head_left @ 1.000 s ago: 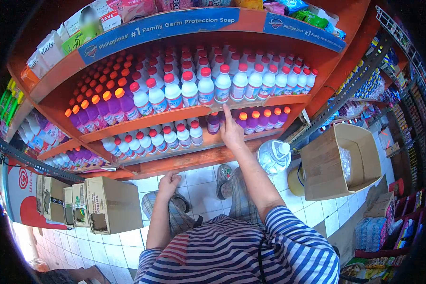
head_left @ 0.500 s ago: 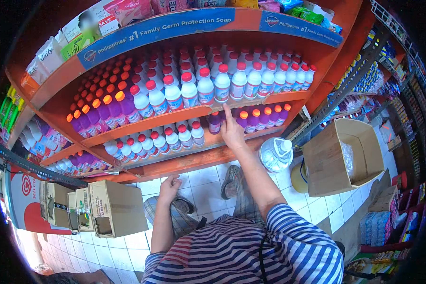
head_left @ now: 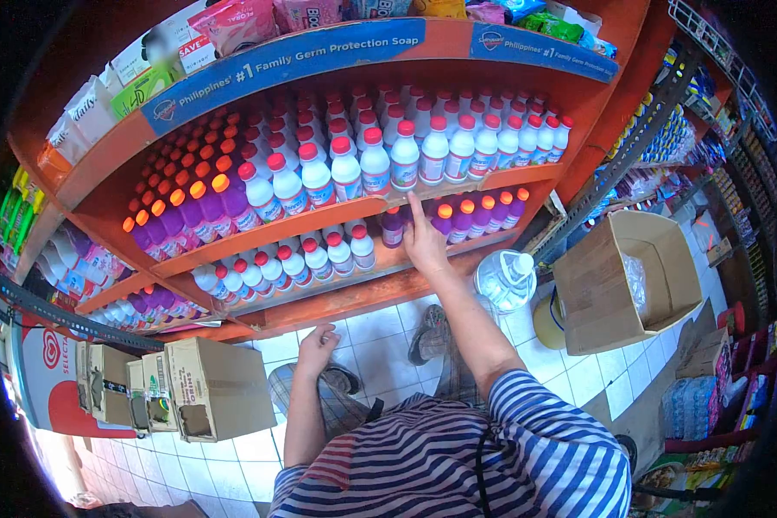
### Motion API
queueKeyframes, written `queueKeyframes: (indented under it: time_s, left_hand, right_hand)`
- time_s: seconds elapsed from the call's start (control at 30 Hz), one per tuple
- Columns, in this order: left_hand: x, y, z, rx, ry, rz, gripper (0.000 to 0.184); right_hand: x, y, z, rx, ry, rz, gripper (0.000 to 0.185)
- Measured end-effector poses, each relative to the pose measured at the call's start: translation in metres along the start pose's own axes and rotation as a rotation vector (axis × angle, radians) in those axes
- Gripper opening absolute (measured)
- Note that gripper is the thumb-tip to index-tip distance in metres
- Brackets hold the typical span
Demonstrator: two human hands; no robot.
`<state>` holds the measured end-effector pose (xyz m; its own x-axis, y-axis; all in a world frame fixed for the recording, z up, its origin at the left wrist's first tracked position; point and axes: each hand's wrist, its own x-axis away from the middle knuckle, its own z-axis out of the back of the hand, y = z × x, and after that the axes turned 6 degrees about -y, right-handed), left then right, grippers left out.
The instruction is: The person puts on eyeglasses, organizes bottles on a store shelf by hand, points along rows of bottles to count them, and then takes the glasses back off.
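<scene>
My right hand reaches up to the shelf with its index finger stretched out and the other fingers loosely curled. Its fingertip is at the shelf edge, just below a white bottle with a red cap; whether it touches cannot be made out. Rows of similar white bottles stand upright to both sides, and orange-capped purple bottles are to the left. A dark purple bottle stands on the lower shelf beside my right hand. My left hand hangs low over the tiles, fingers curled in, with nothing visible in it.
A large clear water jug stands on the floor by the shelf. Right of it are a bucket and an open cardboard box. More cardboard boxes are at the left, beside a red-and-white Selecta cabinet.
The view has shifted slightly. My right index finger stays at nearly the same spot on the shelf edge, and my left hand remains low and curled. No bottle has visibly moved.
</scene>
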<state>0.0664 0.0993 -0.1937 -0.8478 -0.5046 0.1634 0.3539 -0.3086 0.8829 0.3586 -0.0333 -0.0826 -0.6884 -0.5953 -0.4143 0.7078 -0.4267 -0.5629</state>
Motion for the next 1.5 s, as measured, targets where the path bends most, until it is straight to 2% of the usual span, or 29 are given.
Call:
queueKeyframes:
  time_s: [0.13, 0.23, 0.43, 0.53, 0.73, 0.83, 0.93, 1.07, 1.17, 1.27, 1.5]
  left_hand:
    - [0.003, 0.017, 0.002, -0.087, -0.023, 0.014, 0.034]
    - [-0.001, 0.013, 0.002, -0.065, -0.055, 0.043, 0.044]
    - [-0.008, 0.001, -0.003, 0.024, 0.022, -0.029, 0.086]
    - [-0.006, 0.012, -0.005, 0.042, 0.08, -0.049, 0.096]
    - [0.002, 0.037, 0.001, -0.008, 0.084, 0.029, 0.1]
    - [0.001, 0.037, 0.001, -0.026, 0.028, 0.085, 0.098]
    - [0.0, 0.033, -0.002, -0.048, 0.033, -0.002, 0.096]
    - [-0.003, 0.024, -0.005, -0.103, 0.011, -0.004, 0.094]
    - [-0.002, 0.019, -0.004, -0.142, -0.007, 0.007, 0.093]
    - [0.002, 0.019, -0.002, -0.186, -0.022, 0.042, 0.091]
    - [0.004, 0.022, 0.0, -0.21, -0.041, 0.071, 0.086]
  right_hand:
    - [0.0, -0.001, -0.002, -0.013, 0.005, -0.012, 0.069]
    - [0.0, -0.001, -0.003, -0.015, 0.026, -0.002, 0.069]
    - [0.0, -0.002, 0.001, -0.002, -0.024, -0.027, 0.07]
    - [0.002, -0.009, 0.006, -0.029, -0.045, -0.045, 0.072]
    - [0.007, -0.027, 0.011, -0.2, 0.032, -0.09, 0.081]
    - [0.007, -0.014, 0.004, -0.048, -0.012, -0.081, 0.081]
    - [0.004, 0.0, 0.011, 0.017, -0.078, -0.038, 0.075]
    - [0.002, 0.003, 0.011, 0.043, -0.111, -0.076, 0.074]
    - [0.002, 0.001, 0.007, 0.003, -0.102, -0.102, 0.074]
    - [0.003, 0.003, 0.002, -0.036, -0.006, -0.028, 0.073]
    - [0.003, 0.006, 0.0, -0.029, 0.017, -0.028, 0.07]
